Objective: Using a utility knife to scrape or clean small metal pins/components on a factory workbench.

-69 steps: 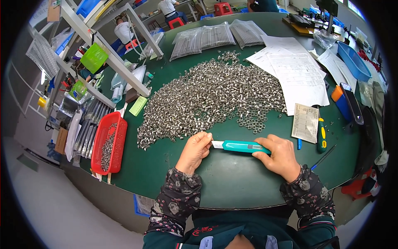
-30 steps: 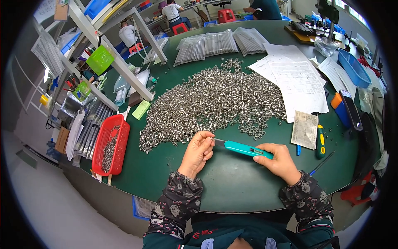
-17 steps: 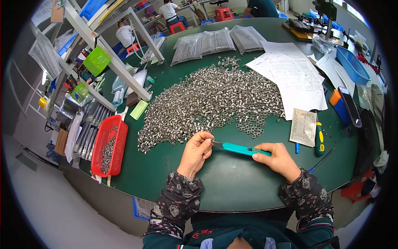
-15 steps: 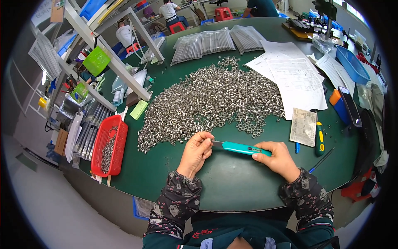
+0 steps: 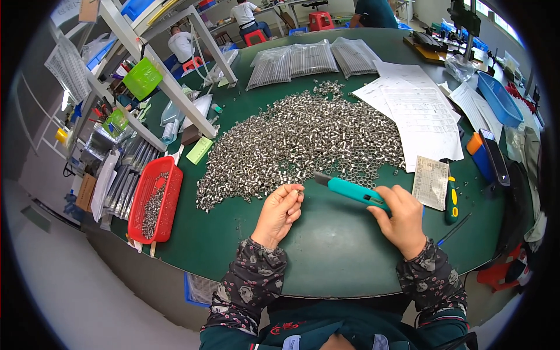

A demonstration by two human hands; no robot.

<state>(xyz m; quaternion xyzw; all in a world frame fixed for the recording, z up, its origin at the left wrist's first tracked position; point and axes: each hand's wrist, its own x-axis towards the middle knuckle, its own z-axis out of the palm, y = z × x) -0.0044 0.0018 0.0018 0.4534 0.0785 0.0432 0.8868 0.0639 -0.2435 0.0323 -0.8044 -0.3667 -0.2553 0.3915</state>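
Cutter [image 5: 357,192] pinched in right grip [image 5: 402,219], blade [image 5: 321,178] apart from left grip [image 5: 279,214] pinching small metal piece [image 5: 300,193].

The metal piece [image 5: 300,192] is hidden — mostly — by the left hand [image 5: 276,214].

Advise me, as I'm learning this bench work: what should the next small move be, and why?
Perhaps turn the small metal piece in the left hand to inspect its edge: it sits pinched there, while the right hand holds the teal knife with its blade clear of it.
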